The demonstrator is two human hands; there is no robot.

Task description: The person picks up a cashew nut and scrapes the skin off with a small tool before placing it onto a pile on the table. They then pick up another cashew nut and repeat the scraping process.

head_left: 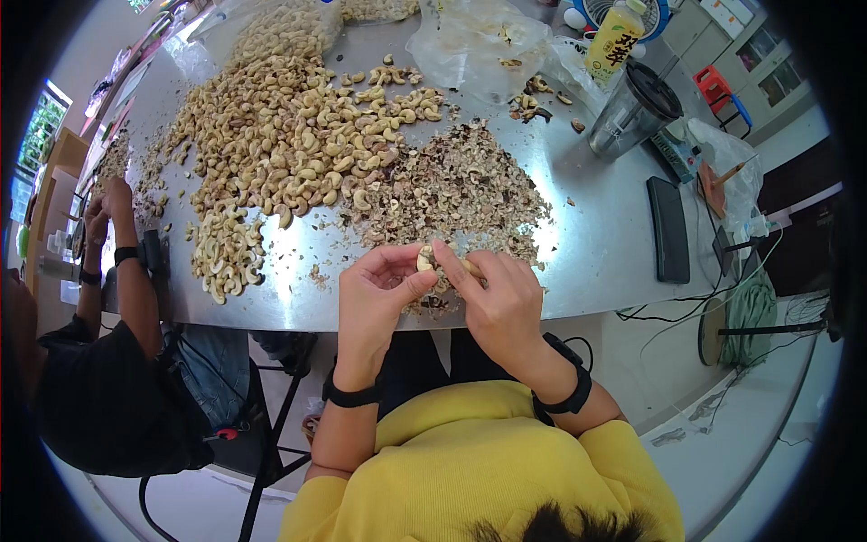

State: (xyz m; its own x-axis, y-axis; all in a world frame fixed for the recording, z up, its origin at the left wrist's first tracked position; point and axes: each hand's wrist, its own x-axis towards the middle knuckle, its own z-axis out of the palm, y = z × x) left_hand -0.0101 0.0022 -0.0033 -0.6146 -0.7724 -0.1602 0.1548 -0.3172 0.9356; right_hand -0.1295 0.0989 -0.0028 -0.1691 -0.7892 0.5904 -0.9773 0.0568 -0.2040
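Close above the table's front edge, my left hand (pixel 384 282) pinches a pale, curved cashew nut (pixel 425 260) between thumb and fingertips. My right hand (pixel 503 294) is closed around a small tool with a pale handle (pixel 471 268); its working end is hidden at the nut. The index finger of that hand reaches to the cashew. Behind both hands spreads a heap of brown skin flakes (pixel 461 185). To its left lies a large pile of cashew nuts (pixel 280 126), with a smaller group of paler cashews (pixel 226 251) nearer the edge.
On the metal table (pixel 596 262) at right lie a black phone (pixel 668 230), a lidded tumbler (pixel 635 108) and a yellow bottle (pixel 616 41). Clear plastic bags (pixel 483 45) lie at the back. At left, a co-worker in black (pixel 122 388) has both hands over the table.
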